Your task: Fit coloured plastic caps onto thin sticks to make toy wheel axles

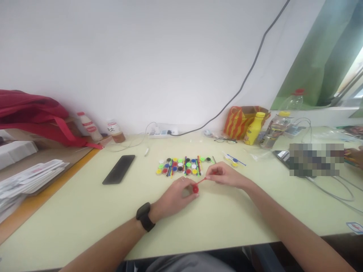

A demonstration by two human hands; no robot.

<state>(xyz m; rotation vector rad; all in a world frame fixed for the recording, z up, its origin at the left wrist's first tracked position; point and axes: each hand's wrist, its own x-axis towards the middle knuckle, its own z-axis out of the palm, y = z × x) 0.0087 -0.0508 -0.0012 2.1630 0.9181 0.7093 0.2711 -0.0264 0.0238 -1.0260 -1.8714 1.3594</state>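
Note:
My left hand [178, 196], with a black watch on the wrist, pinches a small red plastic disc [195, 189] between thumb and fingers, just above the table. A thin red stick [200, 181] runs from beside the disc to my right hand [222, 175], whose fingertips are closed on it. Whether stick and disc are joined is too small to make out. Just beyond both hands lie several rows of round plastic discs [180, 170] in white, black, green, blue, yellow and red. Bundles of thin coloured sticks [199, 166] lie among them.
A black phone [119, 169] lies at left. Yellow disc and blue stick pieces [235, 162] lie at right, near a yellow bottle [254, 129] and striped bag [235, 122]. A power strip [163, 133] is by the wall. Another person's hand [354, 155] shows far right.

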